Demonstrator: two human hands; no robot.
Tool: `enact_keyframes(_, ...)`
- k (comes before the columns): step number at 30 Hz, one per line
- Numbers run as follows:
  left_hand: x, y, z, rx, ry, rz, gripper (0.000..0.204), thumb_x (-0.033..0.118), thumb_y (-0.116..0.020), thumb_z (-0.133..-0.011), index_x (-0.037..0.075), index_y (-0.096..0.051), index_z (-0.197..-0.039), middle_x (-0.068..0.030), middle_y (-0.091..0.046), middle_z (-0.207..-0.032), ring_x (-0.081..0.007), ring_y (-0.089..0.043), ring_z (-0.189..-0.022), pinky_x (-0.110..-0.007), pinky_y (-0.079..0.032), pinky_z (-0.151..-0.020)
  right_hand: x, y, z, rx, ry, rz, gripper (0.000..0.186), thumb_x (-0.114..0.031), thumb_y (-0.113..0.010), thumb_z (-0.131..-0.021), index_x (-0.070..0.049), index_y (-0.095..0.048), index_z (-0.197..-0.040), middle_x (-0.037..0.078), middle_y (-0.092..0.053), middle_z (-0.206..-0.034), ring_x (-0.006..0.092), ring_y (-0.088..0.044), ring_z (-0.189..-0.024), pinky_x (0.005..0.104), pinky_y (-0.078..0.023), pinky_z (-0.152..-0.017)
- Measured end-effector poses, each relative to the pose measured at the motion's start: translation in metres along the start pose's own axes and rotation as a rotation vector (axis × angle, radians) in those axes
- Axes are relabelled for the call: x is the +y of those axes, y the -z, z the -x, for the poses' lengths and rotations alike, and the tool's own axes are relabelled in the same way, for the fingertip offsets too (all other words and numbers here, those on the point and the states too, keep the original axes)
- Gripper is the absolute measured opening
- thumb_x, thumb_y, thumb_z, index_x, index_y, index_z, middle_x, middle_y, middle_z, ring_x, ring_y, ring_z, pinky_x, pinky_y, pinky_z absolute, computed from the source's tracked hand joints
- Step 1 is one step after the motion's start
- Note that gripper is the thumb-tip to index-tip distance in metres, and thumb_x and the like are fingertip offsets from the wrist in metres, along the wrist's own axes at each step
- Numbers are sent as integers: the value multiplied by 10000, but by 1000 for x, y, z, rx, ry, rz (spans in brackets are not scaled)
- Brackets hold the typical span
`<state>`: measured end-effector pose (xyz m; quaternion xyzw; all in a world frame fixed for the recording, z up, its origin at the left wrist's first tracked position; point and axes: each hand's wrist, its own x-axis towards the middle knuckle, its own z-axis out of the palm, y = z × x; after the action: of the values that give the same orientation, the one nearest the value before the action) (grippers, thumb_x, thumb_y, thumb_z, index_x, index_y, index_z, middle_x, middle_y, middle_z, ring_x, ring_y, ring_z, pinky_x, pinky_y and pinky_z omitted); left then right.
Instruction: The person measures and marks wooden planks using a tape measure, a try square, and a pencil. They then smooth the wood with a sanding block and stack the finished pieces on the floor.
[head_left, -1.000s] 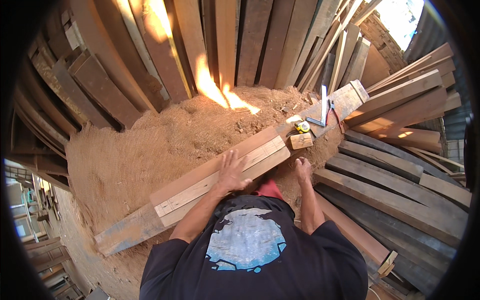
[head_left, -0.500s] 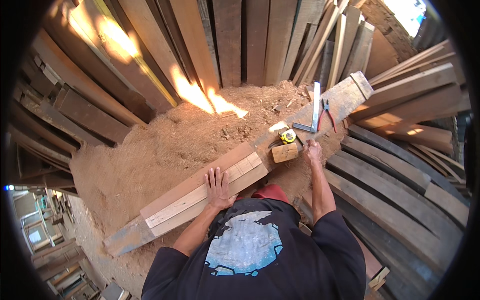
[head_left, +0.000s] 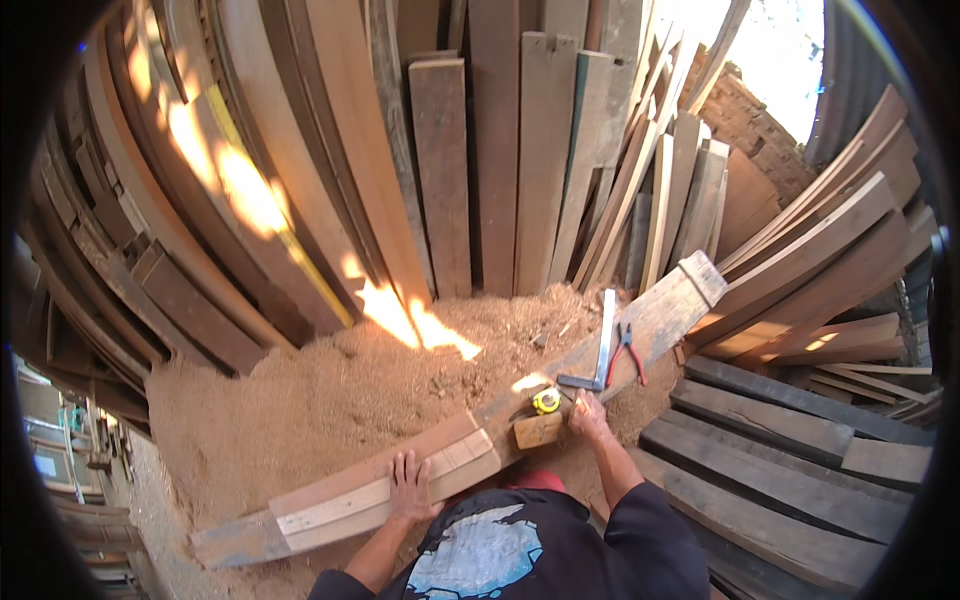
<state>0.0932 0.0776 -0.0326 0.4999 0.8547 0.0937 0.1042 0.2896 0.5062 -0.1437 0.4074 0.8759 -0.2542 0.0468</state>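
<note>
My left hand (head_left: 410, 488) lies flat with fingers spread on a pale wooden piece (head_left: 345, 505), which sits against a reddish-brown board (head_left: 375, 463). Both rest on a long worn plank (head_left: 240, 540) running diagonally across the front. Farther right along that plank, my right hand (head_left: 588, 413) has its fingers curled together beside a wooden block (head_left: 538, 430); what they hold, if anything, is too small to tell. Just left of this hand, a yellow tape measure (head_left: 546, 401) lies behind the block. Beyond the hand are a metal try square (head_left: 603, 345) and red-handled pliers (head_left: 627, 352).
Sawdust and shavings (head_left: 290, 430) are heaped behind the plank. Many upright boards (head_left: 495, 150) lean along the back and left. Dark stacked timbers (head_left: 770, 450) lie close on the right. Sunlit patches (head_left: 390, 310) fall on the boards and sawdust.
The view has tilted upward, so the work sits lower in the picture and more of the leaning boards shows. Both hands keep nearly the same places beside the wood and tools.
</note>
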Motion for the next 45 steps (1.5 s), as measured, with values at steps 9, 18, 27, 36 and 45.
enact_keyframes(9,-3,-2,-7,-55,-19,-50,1149,497,-869,-566,76,-343,-1497,-287,-236,-1575,-528,-150,-1475,-703,-100,-1184,0,27,-40,166,-188,7,364,-213,-711,-804,-133,-648,-1154,211,-606,-1109,408,-592,-1066,497,-510,-896)
enact_keyframes(18,-6,-11,1,-84,19,-70,1153,522,-850,-602,85,-320,-1528,-279,-219,-1601,-516,-134,-1491,-684,-93,-1197,-32,36,-63,8,-41,352,287,-161,-672,-823,-108,-705,-1102,126,-651,-1172,329,-607,-1134,439,-496,-942)
enact_keyframes(27,2,18,-7,-245,98,-44,1101,548,-803,-713,104,-272,-1570,-218,-199,-1643,-450,-91,-1532,-602,-54,-1236,-54,56,-70,-51,-29,212,309,-170,-653,-830,2,-611,-1084,245,-646,-1095,410,-623,-1098,492,-498,-929)
enact_keyframes(36,0,13,11,-236,125,10,1149,519,-816,-698,93,-232,-1591,-212,-138,-1672,-438,-47,-1550,-565,-49,-1248,-96,41,-96,392,326,-131,457,-215,-612,-878,-40,-554,-1296,158,-683,-940,363,-667,-841,440,-531,-693)
enact_keyframes(45,-11,-6,8,-143,28,31,1209,510,-818,-656,71,-203,-1599,-226,-118,-1677,-435,-48,-1556,-569,-37,-1252,-182,57,-103,197,202,-1625,210,-196,-549,-1042,5,-592,-1086,51,-593,-900,115,-563,-857,265,-519,-792)
